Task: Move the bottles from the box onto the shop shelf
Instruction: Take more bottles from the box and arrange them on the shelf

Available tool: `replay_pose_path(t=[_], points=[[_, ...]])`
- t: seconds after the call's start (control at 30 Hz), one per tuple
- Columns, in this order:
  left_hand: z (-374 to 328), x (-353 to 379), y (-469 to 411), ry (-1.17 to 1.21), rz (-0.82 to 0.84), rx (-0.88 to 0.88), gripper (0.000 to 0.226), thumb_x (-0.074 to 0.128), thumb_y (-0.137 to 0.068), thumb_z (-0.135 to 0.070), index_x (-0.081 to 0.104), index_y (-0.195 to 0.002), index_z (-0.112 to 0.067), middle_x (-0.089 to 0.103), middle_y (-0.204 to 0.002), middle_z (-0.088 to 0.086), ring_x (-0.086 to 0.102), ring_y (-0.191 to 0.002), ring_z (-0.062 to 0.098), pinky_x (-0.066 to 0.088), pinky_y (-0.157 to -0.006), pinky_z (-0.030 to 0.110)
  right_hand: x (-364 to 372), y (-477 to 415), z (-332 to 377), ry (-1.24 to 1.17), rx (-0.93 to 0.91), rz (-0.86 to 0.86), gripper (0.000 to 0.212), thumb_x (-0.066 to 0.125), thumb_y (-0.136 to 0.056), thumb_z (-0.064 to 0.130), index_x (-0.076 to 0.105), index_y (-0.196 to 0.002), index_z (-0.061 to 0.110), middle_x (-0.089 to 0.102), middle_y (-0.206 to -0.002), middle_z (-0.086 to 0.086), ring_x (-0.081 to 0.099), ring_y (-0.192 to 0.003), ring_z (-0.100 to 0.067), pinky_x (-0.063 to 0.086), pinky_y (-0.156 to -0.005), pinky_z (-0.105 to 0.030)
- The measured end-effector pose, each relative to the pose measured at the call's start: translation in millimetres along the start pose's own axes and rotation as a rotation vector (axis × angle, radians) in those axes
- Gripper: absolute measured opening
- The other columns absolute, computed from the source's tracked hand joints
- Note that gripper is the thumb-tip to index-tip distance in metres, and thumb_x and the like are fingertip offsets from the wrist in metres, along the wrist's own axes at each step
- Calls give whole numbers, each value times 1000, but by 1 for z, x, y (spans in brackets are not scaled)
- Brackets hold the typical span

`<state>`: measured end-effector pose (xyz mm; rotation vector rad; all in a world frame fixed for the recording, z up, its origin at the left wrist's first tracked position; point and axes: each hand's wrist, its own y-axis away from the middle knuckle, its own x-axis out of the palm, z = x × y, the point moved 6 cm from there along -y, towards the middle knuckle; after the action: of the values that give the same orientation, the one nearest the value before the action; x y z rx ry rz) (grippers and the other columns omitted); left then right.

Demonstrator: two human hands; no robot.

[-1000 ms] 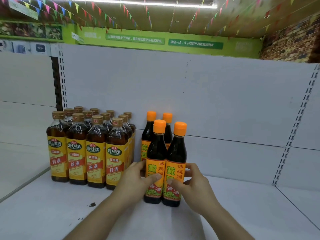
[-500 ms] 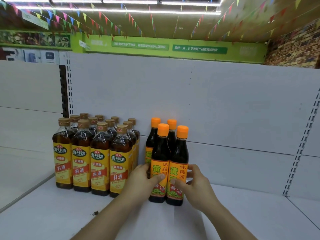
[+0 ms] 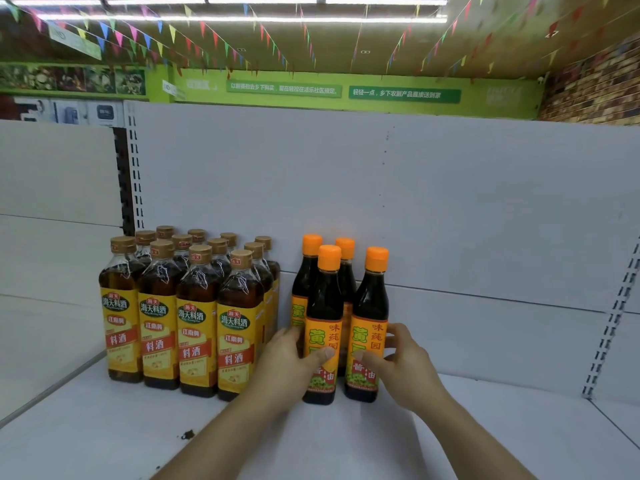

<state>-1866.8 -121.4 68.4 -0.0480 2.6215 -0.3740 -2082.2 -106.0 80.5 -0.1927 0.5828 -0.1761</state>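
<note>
Orange-capped dark bottles with orange paper labels, two of them, stand upright on the white metal shop shelf (image 3: 104, 441). The left bottle (image 3: 323, 306) is in the left hand (image 3: 287, 362) and the right bottle (image 3: 370, 299) is in the right hand (image 3: 405, 365). The fingers (image 3: 320, 356) curl round the lower labels, thumbs in front, gripping. My call: push low with the bases flat, close the gap between them, and seat them against the matching back pair (image 3: 346, 268) just beyond the fingers. The gold-capped, yellow-labelled amber bottles (image 3: 194, 323) crowd the left knuckles, so keep clear of them.
</note>
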Motion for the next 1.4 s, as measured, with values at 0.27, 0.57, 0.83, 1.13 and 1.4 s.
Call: replay_pose_path(t=[0.27, 0.57, 0.83, 1.13, 1.4], points=[[3, 0, -8, -32, -20, -24, 43, 70, -90, -52, 61, -129, -36, 58, -125, -16, 62, -114, 11, 56, -99, 44, -4, -8, -6, 10, -1, 26, 56, 75, -92, 35, 45, -138, 26, 60, -114, 13, 66, -90, -3, 48, -63, -15], [2, 1, -6, -41, -6, -26, 48, 69, -90, -53, 59, -134, -36, 57, -128, -14, 61, -117, 12, 55, -101, 44, -4, -12, -8, 14, 1, 48, 55, 75, -92, 35, 44, -137, 27, 58, -114, 13, 66, -90, -4, 49, -64, -16], [1, 0, -4, -39, -6, -26, 46, 68, -91, -52, 58, -134, -36, 56, -127, -16, 60, -114, 10, 54, -100, 37, -2, -10, -8, 24, 0, 37, 54, 74, -93, 36, 44, -136, 27, 58, -117, 12, 64, -90, -6, 47, -64, -15], [-1, 1, -2, -25, -15, -16, 45, 66, -93, -51, 57, -134, -36, 51, -120, -20, 57, -110, 7, 52, -94, 30, 0, -4, -6, 18, -24, 33, 55, 76, -91, 38, 45, -136, 27, 60, -116, 13, 67, -92, -4, 49, -65, -16], [0, -1, -1, -5, -13, -4, 38, 67, -93, -49, 60, -129, -39, 54, -121, -19, 61, -112, 9, 56, -96, 36, 13, 3, 2, -6, -65, 63, 54, 76, -91, 39, 46, -134, 28, 64, -122, 11, 71, -95, -9, 56, -73, -22]])
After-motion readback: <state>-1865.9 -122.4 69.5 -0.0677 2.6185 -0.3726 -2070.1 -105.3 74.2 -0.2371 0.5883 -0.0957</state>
